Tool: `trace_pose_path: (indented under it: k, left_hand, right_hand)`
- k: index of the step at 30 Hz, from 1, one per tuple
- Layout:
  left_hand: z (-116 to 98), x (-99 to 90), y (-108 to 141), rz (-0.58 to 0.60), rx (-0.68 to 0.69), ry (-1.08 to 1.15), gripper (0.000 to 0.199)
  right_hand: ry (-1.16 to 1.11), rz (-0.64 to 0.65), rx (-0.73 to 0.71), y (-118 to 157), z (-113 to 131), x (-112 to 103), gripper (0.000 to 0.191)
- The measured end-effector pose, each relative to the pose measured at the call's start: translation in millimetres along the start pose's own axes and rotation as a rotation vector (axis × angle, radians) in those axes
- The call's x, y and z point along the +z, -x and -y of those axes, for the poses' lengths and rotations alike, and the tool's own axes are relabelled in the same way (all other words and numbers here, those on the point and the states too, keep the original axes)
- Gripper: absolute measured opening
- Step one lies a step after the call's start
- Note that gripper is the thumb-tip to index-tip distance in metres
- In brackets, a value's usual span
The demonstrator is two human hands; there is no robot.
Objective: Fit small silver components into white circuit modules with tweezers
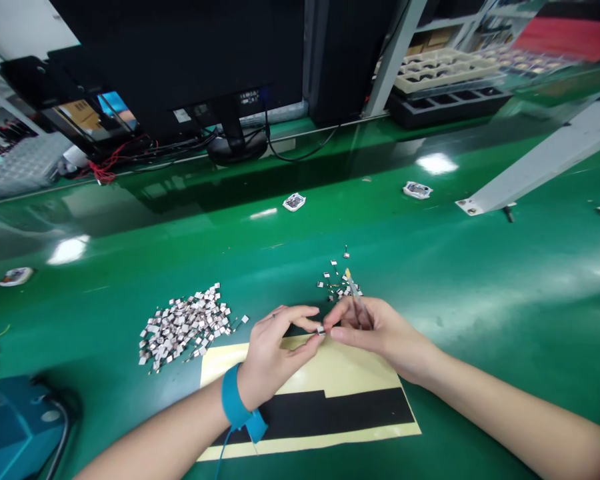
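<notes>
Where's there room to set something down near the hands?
Widest bare patch: green mat right of the small-part scatter, below the grey bar. Another strip lies above the part pile. Crowded: around the left hand, right hand and tweezers, over the yellow-and-black sheet.

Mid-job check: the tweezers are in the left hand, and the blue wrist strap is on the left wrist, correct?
Not quite: the tweezers are in the right hand, not the left hand, as the head view shows. The blue wrist strap is on the left wrist, as you said.
</notes>
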State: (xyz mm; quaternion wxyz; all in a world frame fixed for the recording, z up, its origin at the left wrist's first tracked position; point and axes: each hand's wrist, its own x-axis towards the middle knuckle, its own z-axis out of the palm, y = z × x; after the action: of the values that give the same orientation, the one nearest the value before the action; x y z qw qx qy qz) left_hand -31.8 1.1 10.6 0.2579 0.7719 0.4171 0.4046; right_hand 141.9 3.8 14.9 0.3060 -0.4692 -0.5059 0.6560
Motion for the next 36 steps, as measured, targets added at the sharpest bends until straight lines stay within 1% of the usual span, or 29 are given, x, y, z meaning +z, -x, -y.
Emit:
trace_pose_path:
  k: [2, 4, 6, 7, 8, 10, 11, 12, 13, 14, 15, 16, 18, 19, 21, 23, 27, 31, 34, 36]
  left_hand:
    - [1, 2.9, 1, 0.019, 0.042, 0.005, 0.026]
    - [1, 4.7, 1, 0.053, 0.089, 0.002, 0.023]
    - [-1, 1.0, -3, 0.14, 0.114, -0.054, 0.023]
    - [-2, -4.2, -7, 0.204, 0.12, -0.116, 0.023]
    - [-3, -11.7, -11, 0.277, 0.121, -0.204, 0.023]
    - [-3, -32.3, -20, 0.408, 0.102, -0.436, 0.02]
    - [-2, -43.9, -24, 0.452, 0.076, -0.562, 0.017]
    - [-1, -55.0, -28, 0.48, 0.043, -0.678, 0.014]
    - [2, -64.7, -30, 0.498, 0.011, -0.777, 0.011]
    - [5, -72.2, -32, 0.514, -0.014, -0.857, 0.008]
    - [8, -77.3, -33, 0.534, -0.033, -0.919, 0.009]
    - [12, -79.8, -33, 0.558, -0.051, -0.967, 0.012]
    - [16, -79.1, -34, 0.623, -0.106, -1.016, 0.018]
    - [17, -77.1, -34, 0.66, -0.144, -1.017, 0.02]
    - [18, -72.7, -36, 0.731, -0.222, -0.984, 0.019]
    - [17, -70.0, -37, 0.769, -0.262, -0.959, 0.017]
    - [13, -67.2, -38, 0.741, -0.22, -0.974, 0.016]
    - [6, -61.9, -38, 0.663, -0.171, -0.923, 0.014]
    - [1, -56.3, -36, 0.53, -0.067, -0.835, 0.012]
    - [-1, -49.7, -33, 0.409, 0.03, -0.689, 0.012]
  right_hand:
    - [0.025, -0.032, -0.017, -1, -1, 4, 0.024]
    - [0.054, -0.024, -0.02, -2, -2, 6, 0.024]
    - [0.143, -0.003, -0.026, -4, -1, 1, 0.022]
    - [0.226, -0.018, -0.038, -5, 0, -4, 0.02]
    - [0.333, -0.062, -0.068, -5, 2, -11, 0.018]
    - [0.566, -0.219, -0.198, -4, 8, -24, 0.014]
    - [0.667, -0.299, -0.277, -2, 10, -30, 0.013]
    - [0.744, -0.35, -0.347, 0, 13, -33, 0.013]
    - [0.796, -0.356, -0.399, 4, 15, -34, 0.012]
    - [0.828, -0.309, -0.427, 9, 15, -31, 0.012]
    - [0.848, -0.219, -0.425, 14, 14, -26, 0.013]
    - [0.872, -0.097, -0.409, 18, 12, -19, 0.014]
    - [0.94, 0.153, -0.34, 26, 5, -1, 0.016]
    - [0.991, 0.231, -0.306, 29, 0, 7, 0.02]
    - [1.073, 0.307, -0.243, 29, -8, 17, 0.024]
    - [1.132, 0.321, -0.19, 25, -12, 18, 0.023]
    - [1.185, 0.299, -0.107, 12, -5, 4, 0.02]
    - [1.153, 0.332, -0.116, 10, 5, -8, 0.014]
    - [1.158, 0.256, -0.098, 15, 5, -7, 0.004]
    - [1.206, 0.185, -0.097, 20, 2, -3, 0.014]
